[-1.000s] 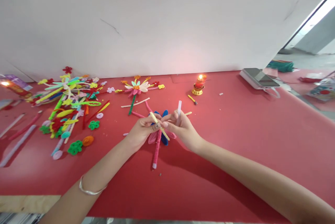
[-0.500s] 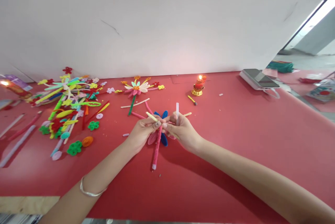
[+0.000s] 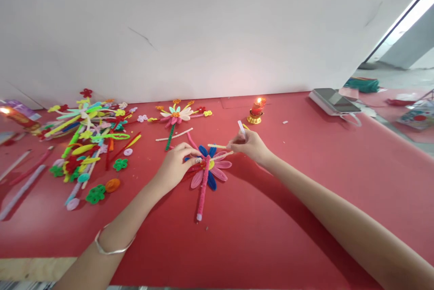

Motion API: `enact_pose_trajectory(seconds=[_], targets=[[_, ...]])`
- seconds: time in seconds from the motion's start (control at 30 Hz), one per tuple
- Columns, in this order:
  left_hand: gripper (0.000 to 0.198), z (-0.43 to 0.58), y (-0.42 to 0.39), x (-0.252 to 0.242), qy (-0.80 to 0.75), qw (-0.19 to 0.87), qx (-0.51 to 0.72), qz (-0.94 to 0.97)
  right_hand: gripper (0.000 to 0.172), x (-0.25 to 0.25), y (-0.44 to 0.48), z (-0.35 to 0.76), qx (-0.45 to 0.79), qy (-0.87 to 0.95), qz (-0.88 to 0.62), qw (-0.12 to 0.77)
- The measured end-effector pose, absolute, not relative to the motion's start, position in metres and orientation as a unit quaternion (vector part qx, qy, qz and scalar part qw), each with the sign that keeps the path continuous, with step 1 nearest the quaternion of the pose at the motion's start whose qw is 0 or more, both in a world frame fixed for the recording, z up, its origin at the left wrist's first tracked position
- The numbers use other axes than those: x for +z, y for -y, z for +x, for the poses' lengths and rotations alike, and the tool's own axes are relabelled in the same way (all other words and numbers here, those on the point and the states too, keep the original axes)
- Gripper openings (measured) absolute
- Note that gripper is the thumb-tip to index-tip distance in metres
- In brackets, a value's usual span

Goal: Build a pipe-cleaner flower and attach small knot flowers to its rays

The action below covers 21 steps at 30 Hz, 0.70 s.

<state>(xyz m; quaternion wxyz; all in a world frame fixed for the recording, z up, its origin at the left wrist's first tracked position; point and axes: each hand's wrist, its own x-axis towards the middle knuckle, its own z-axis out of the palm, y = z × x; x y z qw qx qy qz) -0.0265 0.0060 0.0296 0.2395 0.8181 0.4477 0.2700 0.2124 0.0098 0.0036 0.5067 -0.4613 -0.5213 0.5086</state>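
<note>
No readable text, labels, brands or numbers appear anywhere; printed packaging at the far edges is too blurred to make out.

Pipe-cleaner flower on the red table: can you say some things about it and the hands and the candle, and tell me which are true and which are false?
1. The pipe-cleaner flower lies on the red table. True.
2. Its stem is green. False: the stem is pink.
3. The right hand holds a white stick. True.
4. The candle is out. False: the candle burns with a small flame.
5. The left hand is far from the flower. False: its fingertips touch the flower.
</note>
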Motion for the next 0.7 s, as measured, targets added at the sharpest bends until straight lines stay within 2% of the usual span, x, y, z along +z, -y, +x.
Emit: enact_pose_trajectory(seconds=[0.07,0.27,0.57,0.7], targets=[[0.016,-0.029,-0.006,0.029,-0.406,0.182,0.23,0.866,0.04,0.001,-0.011,0.214,0.496,0.559,-0.468,0.472],[0.019,-0.025,0.003,0.03,-0.291,0.126,0.11,0.942,0.026,0.001,-0.007,0.213,0.417,0.606,-0.506,0.45],[0.025,-0.027,0.001,0.024,-0.268,-0.002,0.12,0.956,0.021,-0.003,-0.008,0.22,0.358,0.668,-0.515,0.4],[0.026,-0.027,0.001,0.023,-0.263,-0.024,0.128,0.956,0.013,-0.009,-0.009,0.22,0.343,0.687,-0.517,0.379]])
